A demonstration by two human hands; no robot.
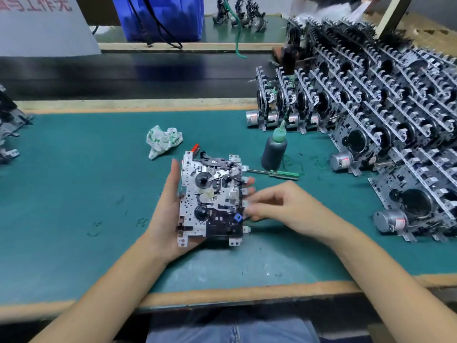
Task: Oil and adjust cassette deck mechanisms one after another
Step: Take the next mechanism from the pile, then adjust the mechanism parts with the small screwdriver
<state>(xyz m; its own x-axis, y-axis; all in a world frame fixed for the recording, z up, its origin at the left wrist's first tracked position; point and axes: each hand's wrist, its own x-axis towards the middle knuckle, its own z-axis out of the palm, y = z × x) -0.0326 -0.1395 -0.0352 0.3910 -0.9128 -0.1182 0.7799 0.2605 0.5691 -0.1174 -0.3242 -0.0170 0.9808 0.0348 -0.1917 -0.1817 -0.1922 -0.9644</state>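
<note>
Mechanisms (385, 115) crowd green bench mat (74, 169), right.

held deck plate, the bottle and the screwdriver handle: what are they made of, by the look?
Deck plate in the left hand: looks like stamped sheet metal, bright silvery finish, punched with many small holes.
Bottle: probably soft plastic, dark matte body, green nozzle.
Screwdriver handle: translucent green, likely hard plastic; shaft shiny metal.

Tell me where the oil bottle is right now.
In the head view the oil bottle stands upright on the green mat, right of centre, just behind the green-handled screwdriver and in front of the stacked mechanisms.
</note>
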